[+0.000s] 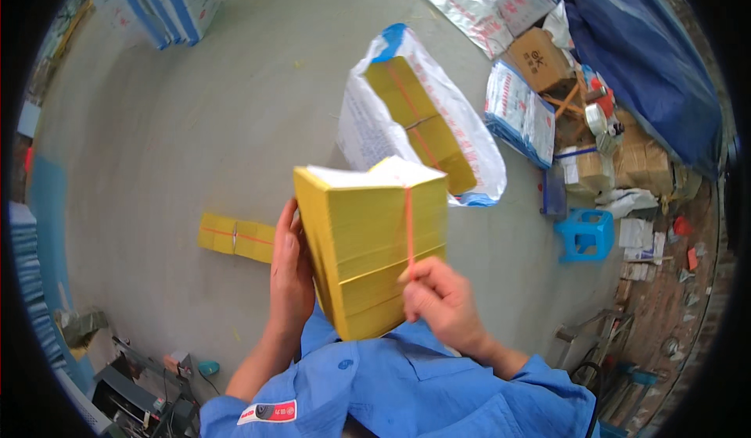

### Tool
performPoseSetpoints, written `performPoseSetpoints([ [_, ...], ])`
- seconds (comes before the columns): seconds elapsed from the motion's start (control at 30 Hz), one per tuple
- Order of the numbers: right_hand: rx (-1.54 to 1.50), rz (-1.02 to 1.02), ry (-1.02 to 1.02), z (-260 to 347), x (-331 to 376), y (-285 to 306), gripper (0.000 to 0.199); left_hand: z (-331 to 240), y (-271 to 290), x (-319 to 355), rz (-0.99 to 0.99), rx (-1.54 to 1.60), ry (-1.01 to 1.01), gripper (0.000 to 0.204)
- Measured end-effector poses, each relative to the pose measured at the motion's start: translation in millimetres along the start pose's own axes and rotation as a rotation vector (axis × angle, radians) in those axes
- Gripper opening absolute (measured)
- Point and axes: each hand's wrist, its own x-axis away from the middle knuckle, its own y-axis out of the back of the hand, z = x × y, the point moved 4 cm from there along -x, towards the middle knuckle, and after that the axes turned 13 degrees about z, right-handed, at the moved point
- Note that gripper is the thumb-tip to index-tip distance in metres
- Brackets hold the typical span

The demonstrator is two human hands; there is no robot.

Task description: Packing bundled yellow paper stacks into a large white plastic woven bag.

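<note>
A thick bundle of yellow paper (368, 235) is held up in front of my body, its white top edges facing up. My left hand (291, 258) supports the bundle's left side, with the fingers partly hidden behind it. A pink strap (409, 227) runs down the bundle's front face. My right hand (438, 297) pinches that strap near the lower right of the bundle. Beyond it stands an open white woven sack (477, 145) containing strapped yellow paper bundles (407, 98). Another strapped yellow bundle (235, 236) lies on the floor, left of my left hand.
A blue plastic stool (585, 235) stands at the right, near cardboard boxes (540, 59) and folded sacks (520, 109). A blue tarp (641, 55) hangs at the far right. White and blue packs (160, 4) stand far left. Dark machinery (129, 395) sits at the lower left.
</note>
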Motion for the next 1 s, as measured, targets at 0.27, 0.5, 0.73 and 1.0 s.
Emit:
performPoseSetpoints([
  [0.27,-0.231,-0.059,0.247,64.9,-45.5,174.4,0.01,60.5,-61.2,-153.2,0.092,0.287,-0.014,0.057],
  [0.5,-0.315,0.051,0.002,41.8,-139.4,263.0,0.011,145.4,-59.3,-144.8,0.064,-1.057,0.388,0.045],
  [0.73,-0.296,0.129,-0.054,41.2,-171.6,281.0,0.012,154.8,-122.6,-120.1,0.341,-1.693,0.254,0.018],
  [1.0,-0.448,0.161,0.031,36.0,-183.6,251.8,0.01,141.5,-136.3,-95.6,0.115,-1.55,0.141,0.007],
])
